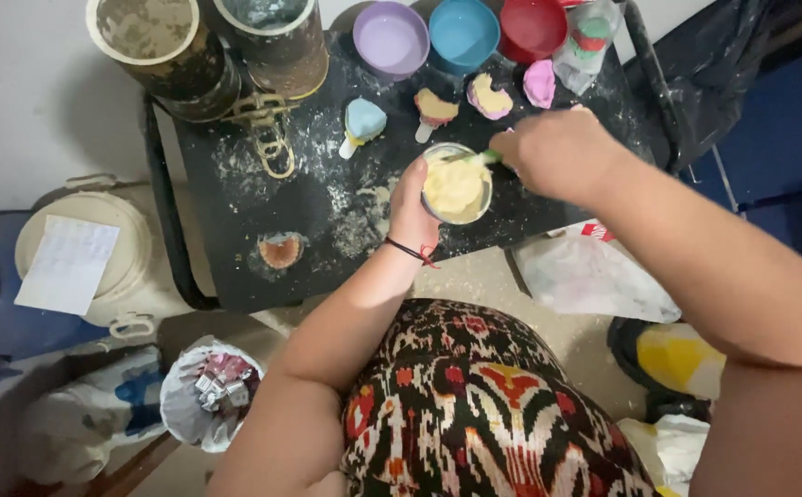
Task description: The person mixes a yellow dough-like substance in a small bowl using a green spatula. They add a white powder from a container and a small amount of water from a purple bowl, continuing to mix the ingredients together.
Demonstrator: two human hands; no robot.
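A small round cup full of pale yellow paste sits just above the front part of the black tabletop, held from its left side by the left hand, whose grip is wrapped round the cup's wall with the thumb up along the rim. The right hand comes in from the right, its grip closed on a thin green-handled tool whose tip rests in the paste at the cup's far edge.

Just behind the cup, on the powder-dusted tabletop, lie moulded pieces in a row: a pale blue one on a stick, a yellow and pink one on a stick, another yellow and pink piece and a pink one. Further back stand three bowls, purple, blue and red. At the back left are two big, grimy cylindrical containers. A heart-shaped mould lies near the front left edge, well apart from the cup.
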